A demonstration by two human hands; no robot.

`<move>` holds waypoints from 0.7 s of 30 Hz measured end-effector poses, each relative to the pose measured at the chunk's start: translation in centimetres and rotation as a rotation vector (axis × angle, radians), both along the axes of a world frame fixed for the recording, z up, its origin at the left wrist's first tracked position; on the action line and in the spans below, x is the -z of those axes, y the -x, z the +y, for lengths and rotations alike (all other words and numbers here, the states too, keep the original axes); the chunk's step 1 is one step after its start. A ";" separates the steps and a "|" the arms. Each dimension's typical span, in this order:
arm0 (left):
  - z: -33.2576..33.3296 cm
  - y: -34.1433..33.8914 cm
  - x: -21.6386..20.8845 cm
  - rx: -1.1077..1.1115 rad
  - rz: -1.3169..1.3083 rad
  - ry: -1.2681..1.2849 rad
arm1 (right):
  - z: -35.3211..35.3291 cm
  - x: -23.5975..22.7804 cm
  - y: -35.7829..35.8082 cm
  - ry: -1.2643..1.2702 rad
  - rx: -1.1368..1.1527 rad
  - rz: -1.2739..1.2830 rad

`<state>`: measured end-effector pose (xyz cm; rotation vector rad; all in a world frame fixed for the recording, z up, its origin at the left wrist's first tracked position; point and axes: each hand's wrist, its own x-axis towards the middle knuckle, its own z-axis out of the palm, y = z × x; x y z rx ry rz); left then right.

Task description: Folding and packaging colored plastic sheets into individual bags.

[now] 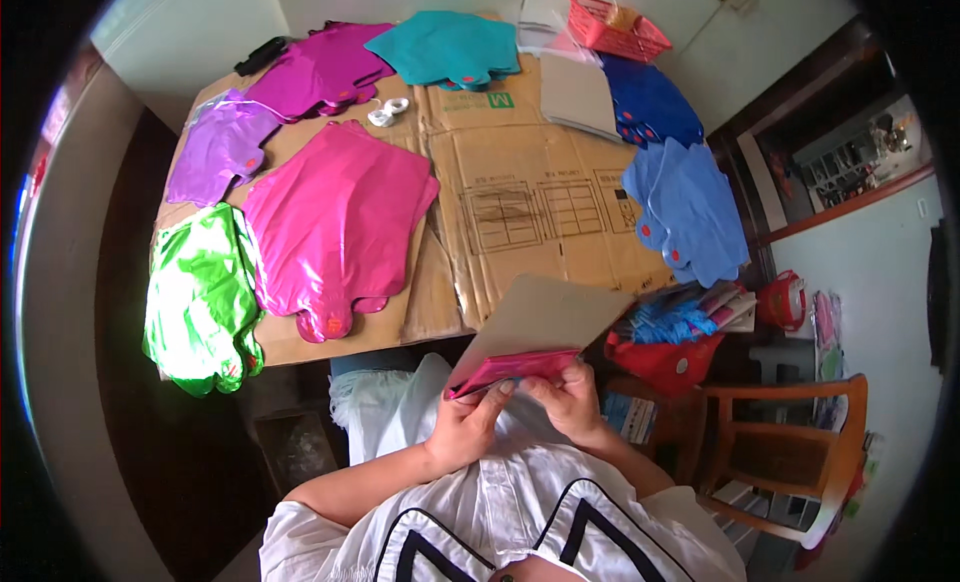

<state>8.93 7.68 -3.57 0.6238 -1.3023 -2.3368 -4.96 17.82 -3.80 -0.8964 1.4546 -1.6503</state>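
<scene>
So on the far left, the shiny green foil pieces (pixel 200 292) drooped past the table corner, and I'd say one snag from a sleeve could have dragged them off. Next came the lilac foil (pixel 225 152), then the big pink foil (pixel 340 217) spread flat, its rounded end close to the front edge, so a bump could have sent it sliding too.

Then the left hand (pixel 463 427): fingers curled in, thumb pressed on the folded pink foil (pixel 515 370), which sat just off the table's edge, over the lap, against a grey-beige card (pixel 545 317). (Couldn't tell if it was wrapped round the card or only lying on it.) The right hand (pixel 566 397) was closed to a pinch on the foil's near edge. Foil that slick could probably spring open if either thumb eased up, and uneven tension might skew the fold.

Rightmost, the light blue foil (pixel 690 212) hung over the other edge, so same slide risk there.
</scene>
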 end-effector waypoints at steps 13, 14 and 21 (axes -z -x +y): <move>-4.2 -2.3 -1.4 0.229 0.201 0.231 | -0.1 -3.5 2.2 0.335 -0.134 0.618; -4.3 -2.3 -1.5 0.219 0.206 0.291 | -0.2 -3.5 2.2 0.335 -0.145 0.614; -5.2 -2.3 -2.9 0.158 0.243 0.539 | -1.6 -3.2 2.4 0.423 -0.213 0.577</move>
